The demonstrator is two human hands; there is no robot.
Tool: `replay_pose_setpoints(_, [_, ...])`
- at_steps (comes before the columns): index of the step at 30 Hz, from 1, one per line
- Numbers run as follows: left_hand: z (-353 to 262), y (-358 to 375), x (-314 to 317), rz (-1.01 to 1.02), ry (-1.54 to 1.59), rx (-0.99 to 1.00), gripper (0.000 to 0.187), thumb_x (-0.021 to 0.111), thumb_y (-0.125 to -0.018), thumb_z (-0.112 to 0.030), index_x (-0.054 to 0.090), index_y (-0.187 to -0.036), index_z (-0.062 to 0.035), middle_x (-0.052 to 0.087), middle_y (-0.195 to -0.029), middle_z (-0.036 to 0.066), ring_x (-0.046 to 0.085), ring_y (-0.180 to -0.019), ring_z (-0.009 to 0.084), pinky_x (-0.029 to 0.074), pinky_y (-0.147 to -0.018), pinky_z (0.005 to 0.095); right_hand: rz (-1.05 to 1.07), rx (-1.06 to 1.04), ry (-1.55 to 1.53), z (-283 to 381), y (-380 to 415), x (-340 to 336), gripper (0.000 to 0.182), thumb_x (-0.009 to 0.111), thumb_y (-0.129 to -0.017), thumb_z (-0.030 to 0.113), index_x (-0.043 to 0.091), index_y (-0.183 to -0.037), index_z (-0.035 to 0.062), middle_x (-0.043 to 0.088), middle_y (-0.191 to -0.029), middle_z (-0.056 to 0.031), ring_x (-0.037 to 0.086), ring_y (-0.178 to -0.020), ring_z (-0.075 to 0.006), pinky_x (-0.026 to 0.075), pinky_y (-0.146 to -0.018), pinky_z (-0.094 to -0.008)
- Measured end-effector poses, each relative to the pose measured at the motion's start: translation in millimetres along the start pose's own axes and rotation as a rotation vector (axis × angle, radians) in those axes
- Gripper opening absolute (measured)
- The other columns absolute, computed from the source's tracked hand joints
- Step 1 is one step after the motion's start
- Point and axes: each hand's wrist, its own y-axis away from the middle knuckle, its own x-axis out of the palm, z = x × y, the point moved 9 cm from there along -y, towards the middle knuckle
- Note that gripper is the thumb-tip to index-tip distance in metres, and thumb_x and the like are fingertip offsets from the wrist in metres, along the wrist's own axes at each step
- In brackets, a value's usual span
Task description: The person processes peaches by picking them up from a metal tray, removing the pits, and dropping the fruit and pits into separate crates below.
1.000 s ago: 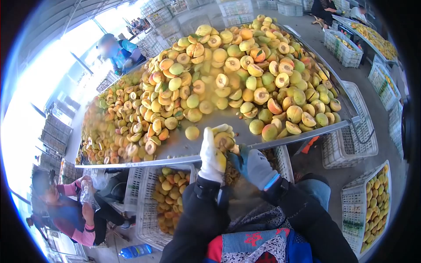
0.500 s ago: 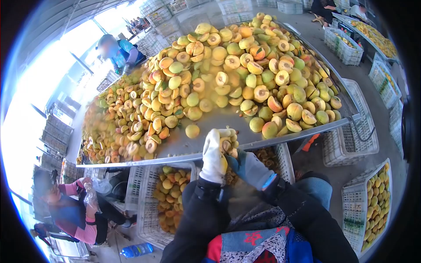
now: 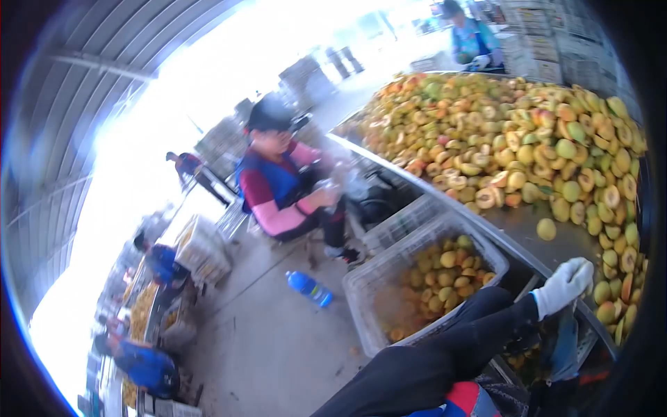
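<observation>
My left hand [image 3: 566,286], in a white glove, is at the metal table's front edge on the right, its fingers curled together; whatever is inside them is hidden. Just below it, my right hand [image 3: 565,351] in a blue-grey glove is dark and smeared, its fingers not readable. Beyond my hands, halved yellow-orange fruit [image 3: 566,149] lies heaped on the metal table [image 3: 517,229]. One fruit [image 3: 546,229] lies apart from the heap. Under the table edge, a white crate [image 3: 361,306] holds more fruit [image 3: 445,278].
A seated person [image 3: 278,174] in a blue vest handles a clear bag left of the table. Another person [image 3: 476,42] is at its far side. A blue bottle [image 3: 309,288] lies on the floor. More workers and stacked crates [image 3: 201,247] are at the left.
The camera has swung left, so the table and my hands now appear farther right. More of the floor and seated person shows. The fruit earlier visible at my left hand is no longer visible.
</observation>
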Motion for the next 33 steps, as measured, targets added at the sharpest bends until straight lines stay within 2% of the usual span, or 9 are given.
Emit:
replay_pose_setpoints(7, [1,-3,-17,-0.095,-0.222,0.099,0.035,0.048,-0.103,-0.025,0.054,-0.076,-0.0032,0.057,-0.064,0.005,0.056,-0.060,0.0171,0.045,-0.059,0.0330,0.066,0.333,-0.434,19,24,25,0.026,0.046,-0.104,0.037,0.053,-0.093,0.0140,0.040,-0.070,0.0013,0.035,-0.056,-0.0122,0.028,-0.047,-0.0279])
replay_pose_setpoints(11, [16,-12,-12,-0.171,-0.135,0.269,0.030,0.050,-0.102,-0.021,0.054,-0.078,-0.0031,0.054,-0.065,0.005,0.054,-0.066,0.0182,0.043,-0.064,0.0340,0.157,0.467,-0.625,22,30,38,0.034,0.046,-0.105,0.043,0.052,-0.084,0.0168,0.033,-0.056,0.0047,0.028,-0.039,-0.0100,0.021,-0.033,-0.0261])
replay_pose_setpoints(12, [25,-16,-11,-0.114,-0.047,0.197,0.031,0.049,-0.102,-0.022,0.054,-0.079,-0.0030,0.052,-0.065,0.004,0.052,-0.063,0.0167,0.043,-0.061,0.0325,0.170,0.483,-0.649,24,31,39,0.036,0.045,-0.105,0.045,0.051,-0.082,0.0175,0.031,-0.052,0.0056,0.026,-0.035,-0.0094,0.019,-0.030,-0.0257])
replay_pose_setpoints(16, [4,-7,-11,-0.041,0.250,-0.053,0.035,0.048,-0.103,-0.027,0.054,-0.077,-0.0042,0.052,-0.062,0.001,0.050,-0.052,0.0112,0.040,-0.050,0.0280,0.328,0.410,-0.592,42,34,49,0.041,0.040,-0.106,0.048,0.054,-0.085,0.0151,0.037,-0.053,0.0035,0.031,-0.036,-0.0106,0.024,-0.031,-0.0264])
replay_pose_setpoints(19, [50,-31,-13,-0.110,0.101,0.128,0.038,0.047,-0.104,-0.030,0.054,-0.076,-0.0058,0.052,-0.059,0.001,0.048,-0.047,0.0088,0.037,-0.043,0.0265,-0.036,0.375,-0.221,40,36,39,0.033,0.053,-0.099,0.056,0.065,-0.092,0.0256,0.057,-0.065,0.0074,0.048,-0.048,-0.0104,0.038,-0.041,-0.0236])
replay_pose_setpoints(22, [20,-12,-12,-0.019,0.147,-0.001,0.039,0.047,-0.104,-0.031,0.054,-0.075,-0.0065,0.053,-0.057,0.000,0.050,-0.048,0.0077,0.037,-0.042,0.0260,-0.018,0.368,-0.243,32,31,37,0.035,0.052,-0.098,0.057,0.063,-0.091,0.0252,0.053,-0.063,0.0074,0.045,-0.046,-0.0102,0.036,-0.040,-0.0238])
replay_pose_setpoints(25, [36,-17,-11,-0.089,0.198,-0.016,0.040,0.046,-0.105,-0.032,0.053,-0.075,-0.0055,0.054,-0.059,0.000,0.049,-0.047,0.0077,0.037,-0.042,0.0256,-0.008,0.363,-0.248,29,27,34,0.036,0.051,-0.098,0.058,0.061,-0.089,0.0248,0.050,-0.061,0.0075,0.042,-0.044,-0.0101,0.034,-0.039,-0.0240])
replay_pose_setpoints(31, [46,-25,-10,-0.125,0.173,0.040,0.039,0.046,-0.105,-0.033,0.054,-0.078,-0.0060,0.053,-0.061,-0.001,0.048,-0.047,0.0082,0.039,-0.045,0.0272,-0.001,0.369,-0.242,24,30,35,0.039,0.049,-0.098,0.061,0.058,-0.086,0.0240,0.043,-0.057,0.0076,0.036,-0.041,-0.0098,0.030,-0.037,-0.0244])
replay_pose_setpoints(33, [32,-19,-15,-0.212,-0.082,0.190,0.038,0.046,-0.105,-0.032,0.055,-0.078,-0.0060,0.053,-0.061,-0.001,0.049,-0.047,0.0088,0.039,-0.045,0.0276,0.001,0.370,-0.242,23,27,31,0.041,0.049,-0.098,0.062,0.057,-0.085,0.0238,0.041,-0.056,0.0076,0.034,-0.040,-0.0097,0.028,-0.036,-0.0245])
